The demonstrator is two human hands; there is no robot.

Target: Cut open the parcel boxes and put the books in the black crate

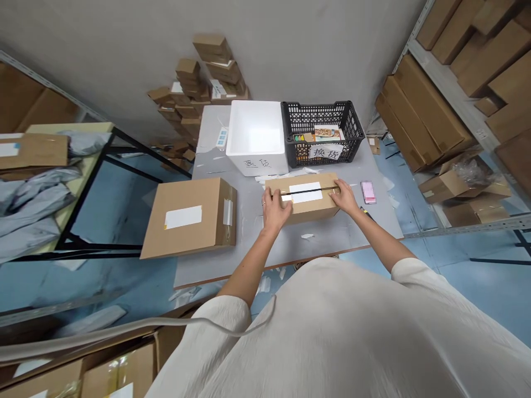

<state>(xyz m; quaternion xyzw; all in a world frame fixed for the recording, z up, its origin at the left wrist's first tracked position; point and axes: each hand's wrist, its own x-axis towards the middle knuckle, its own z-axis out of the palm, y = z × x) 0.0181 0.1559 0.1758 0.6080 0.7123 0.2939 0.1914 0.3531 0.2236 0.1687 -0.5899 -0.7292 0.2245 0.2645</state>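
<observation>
A closed cardboard box [307,199] lies on the grey table [332,239], with a white label and a thin black strip across its top. My left hand [274,209] grips the box's left end, fingers over the top edge. My right hand [344,197] holds the right end, fingertips on the black strip. A larger taped cardboard box [188,218] with a white label lies to the left, apart from both hands.
At the table's back stand a white foam box [256,135] and a black plastic crate [321,132] holding printed items. A pink packet [368,192] lies at the right. Stacked cardboard boxes [199,94] rise behind, and shelves of boxes [431,116] stand at the right.
</observation>
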